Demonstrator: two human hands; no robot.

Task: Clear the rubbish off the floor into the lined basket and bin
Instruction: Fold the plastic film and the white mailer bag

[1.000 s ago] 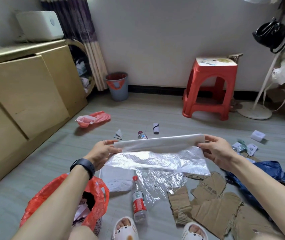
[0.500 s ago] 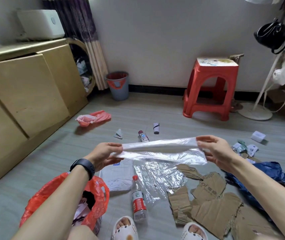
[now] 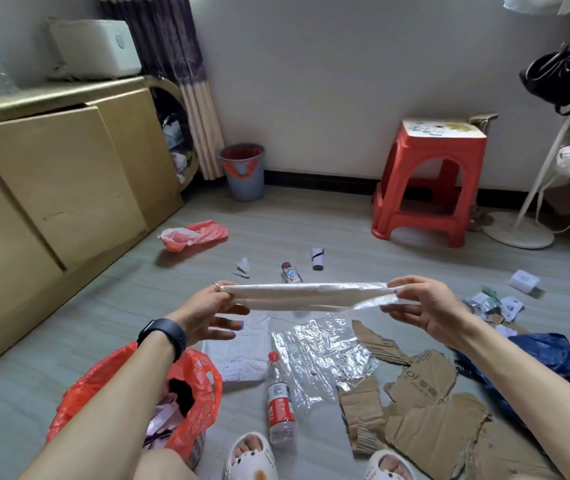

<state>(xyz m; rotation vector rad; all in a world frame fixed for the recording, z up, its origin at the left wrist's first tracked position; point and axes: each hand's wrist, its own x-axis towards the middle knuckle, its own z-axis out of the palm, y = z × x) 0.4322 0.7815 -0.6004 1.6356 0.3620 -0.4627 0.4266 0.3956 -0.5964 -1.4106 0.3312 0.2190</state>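
Little is legible. The torn brown cardboard piece [image 3: 422, 379] on the near right floor carries dark print: an "O", a stroke, then two Chinese characters too blurred to tell. The red-labelled clear plastic bottle [image 3: 279, 408] at near centre and the flat white mailer bag [image 3: 242, 351] left of it bear print too small to read.

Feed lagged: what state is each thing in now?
Clear plastic sheet: folded into a strip, taut between both hands.
Left hand: pinching one end.
Right hand: pinching the other end.
Red-lined basket: open, partly filled.
Clear plastic bottle: capped, lying down.
Grey bin with red liner: upright, open.
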